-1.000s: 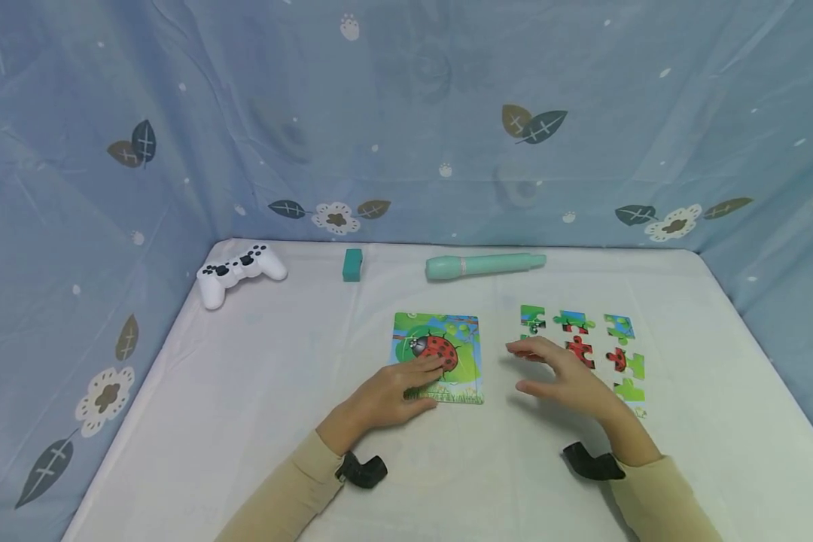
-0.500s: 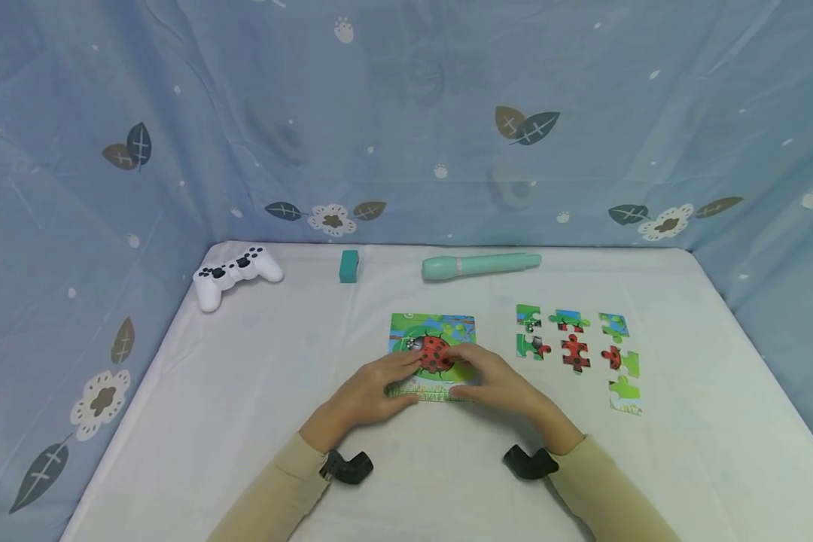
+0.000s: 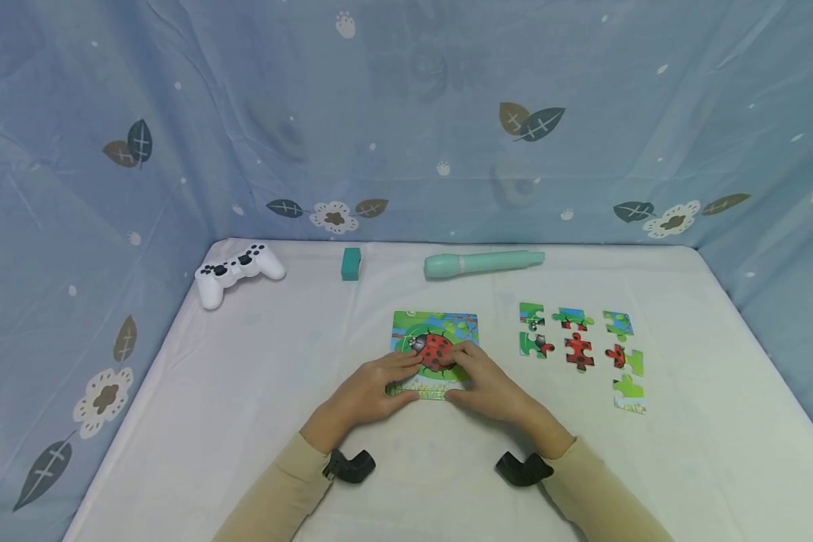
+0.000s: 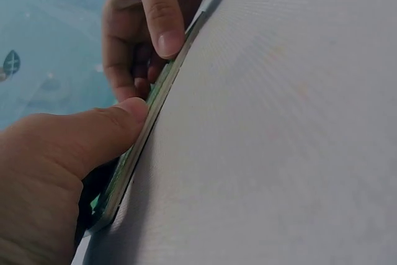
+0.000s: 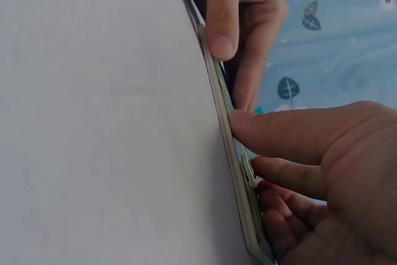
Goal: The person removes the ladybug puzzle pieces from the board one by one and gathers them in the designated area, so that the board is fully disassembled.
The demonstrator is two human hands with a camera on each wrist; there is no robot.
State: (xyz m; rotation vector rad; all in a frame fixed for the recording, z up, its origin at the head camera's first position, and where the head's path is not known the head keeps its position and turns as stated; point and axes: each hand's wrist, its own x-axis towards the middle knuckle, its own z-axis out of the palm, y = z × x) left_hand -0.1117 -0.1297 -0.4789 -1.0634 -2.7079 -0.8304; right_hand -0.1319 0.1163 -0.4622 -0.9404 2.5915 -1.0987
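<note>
A square puzzle board (image 3: 435, 340) with a ladybug picture lies flat in the middle of the head view. On its left part rests my left hand (image 3: 369, 388), fingers extended over the picture and thumb at the near edge. My right hand (image 3: 491, 384) touches the right part, with bent fingers on the surface and its thumb on the near edge. Both thumbs press along the board's edge (image 4: 133, 162) in the left wrist view. What lies under the fingertips is hidden. Several loose jigsaw pieces (image 3: 579, 352) lie to the right of the board, spaced apart.
A white game controller (image 3: 239, 272) sits at the back left of the white-covered table (image 3: 244, 391). A small teal block (image 3: 351, 264) and a mint-green wand-like object (image 3: 484, 263) lie along the back. Patterned blue cloth (image 3: 406, 113) surrounds the table.
My right hand has moved left from beside the loose pieces onto the board, then slightly further left. My left hand has shifted a little left along the board.
</note>
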